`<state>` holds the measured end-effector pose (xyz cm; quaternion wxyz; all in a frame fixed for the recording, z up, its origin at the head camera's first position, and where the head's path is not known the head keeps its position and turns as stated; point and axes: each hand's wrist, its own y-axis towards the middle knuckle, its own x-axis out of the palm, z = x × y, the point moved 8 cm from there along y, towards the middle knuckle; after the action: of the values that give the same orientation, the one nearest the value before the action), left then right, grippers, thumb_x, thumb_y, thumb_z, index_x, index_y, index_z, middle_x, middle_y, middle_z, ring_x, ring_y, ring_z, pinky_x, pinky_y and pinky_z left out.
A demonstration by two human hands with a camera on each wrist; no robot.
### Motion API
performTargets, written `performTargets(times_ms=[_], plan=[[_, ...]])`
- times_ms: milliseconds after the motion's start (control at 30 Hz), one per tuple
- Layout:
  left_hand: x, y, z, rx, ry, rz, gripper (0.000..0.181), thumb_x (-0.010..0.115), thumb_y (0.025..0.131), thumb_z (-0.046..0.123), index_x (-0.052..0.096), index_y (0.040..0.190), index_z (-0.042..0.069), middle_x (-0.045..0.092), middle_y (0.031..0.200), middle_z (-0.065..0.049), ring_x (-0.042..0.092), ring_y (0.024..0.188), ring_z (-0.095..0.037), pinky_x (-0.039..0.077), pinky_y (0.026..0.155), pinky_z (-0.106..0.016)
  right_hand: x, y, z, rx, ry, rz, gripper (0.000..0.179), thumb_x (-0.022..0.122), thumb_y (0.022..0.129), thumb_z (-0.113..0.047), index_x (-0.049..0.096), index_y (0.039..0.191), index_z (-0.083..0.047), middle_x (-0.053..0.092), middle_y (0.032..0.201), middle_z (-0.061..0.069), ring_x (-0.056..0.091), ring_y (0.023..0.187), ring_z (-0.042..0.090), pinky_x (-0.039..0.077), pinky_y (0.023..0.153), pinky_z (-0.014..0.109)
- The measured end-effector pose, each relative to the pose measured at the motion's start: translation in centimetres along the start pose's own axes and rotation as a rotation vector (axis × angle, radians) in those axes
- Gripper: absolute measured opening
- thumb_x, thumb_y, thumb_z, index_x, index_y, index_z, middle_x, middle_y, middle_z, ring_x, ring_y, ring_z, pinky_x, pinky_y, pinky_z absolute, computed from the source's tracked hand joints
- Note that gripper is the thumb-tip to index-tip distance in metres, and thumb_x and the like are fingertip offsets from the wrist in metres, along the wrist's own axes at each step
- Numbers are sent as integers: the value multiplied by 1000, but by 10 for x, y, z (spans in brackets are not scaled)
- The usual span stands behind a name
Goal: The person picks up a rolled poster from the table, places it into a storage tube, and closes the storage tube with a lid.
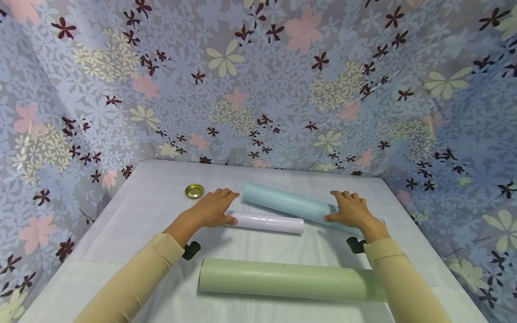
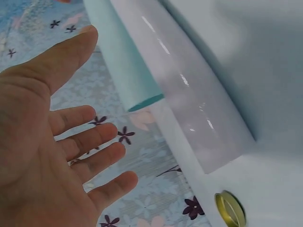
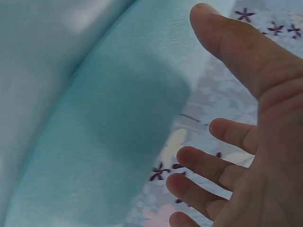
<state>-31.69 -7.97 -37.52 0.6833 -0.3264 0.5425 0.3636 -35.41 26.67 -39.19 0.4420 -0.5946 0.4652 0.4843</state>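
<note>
below the released right hand (image 1: pixel 350 211), the blue roll (image 1: pixel 288 202) is angled forward-left, toward the equally ungrasping left hand (image 1: pixel 213 209).

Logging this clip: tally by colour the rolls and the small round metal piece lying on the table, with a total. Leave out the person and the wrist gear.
Light blue roll: 1
Whitish roll: 1
Green roll: 1
Gold round lid-like piece: 1
Total: 4
</note>
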Motion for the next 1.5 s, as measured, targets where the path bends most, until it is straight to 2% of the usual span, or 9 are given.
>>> performTargets(times_ms=[300,600,733,900,1100,1233,1500], plan=[[17,15,-2,-8,-22,-80,76,68,84,43,36,144,8,41,144,-14,38,133,-33,34,107,-52,20,10,12,15,-1,-59,94,74,73,-53,34,143,-5,43,135,31,38,120,54,28,95,68],[36,26,-5,-49,8,-164,77,70,82,44,38,143,9,40,145,-12,36,135,-32,31,110,-51,31,19,11,-11,-5,-95,94,74,72,-54,35,143,-6,45,133,30,40,119,52,30,94,67],[44,27,-8,-63,14,-185,76,71,81,44,40,142,9,41,146,-13,37,135,-32,30,111,-51,38,20,11,-18,-6,-111,94,74,72,-54,36,143,-5,47,132,29,43,117,50,32,92,64],[52,27,-14,-69,24,-173,74,72,80,43,42,140,9,45,142,-13,41,131,-32,33,108,-50,42,22,10,-23,-5,-112,94,76,70,-53,38,142,-6,49,131,27,45,114,46,33,89,62],[55,28,-20,-61,18,-126,72,73,79,42,45,137,9,49,138,-14,45,127,-33,37,104,-50,43,25,9,-22,-14,-98,93,77,68,-53,40,140,-6,52,129,25,48,112,44,34,90,61],[57,28,-20,-47,-3,-94,72,74,78,42,47,136,8,51,136,-14,48,123,-33,39,101,-50,44,26,10,-9,-28,-88,92,78,67,-52,41,138,-7,54,127,23,49,112,43,34,92,63],[63,29,-17,-40,-10,-63,70,75,78,42,48,134,9,53,133,-12,51,119,-30,41,99,-48,44,23,7,-11,-65,-65,89,80,66,-49,43,135,-6,56,123,22,50,108,40,38,89,60]])
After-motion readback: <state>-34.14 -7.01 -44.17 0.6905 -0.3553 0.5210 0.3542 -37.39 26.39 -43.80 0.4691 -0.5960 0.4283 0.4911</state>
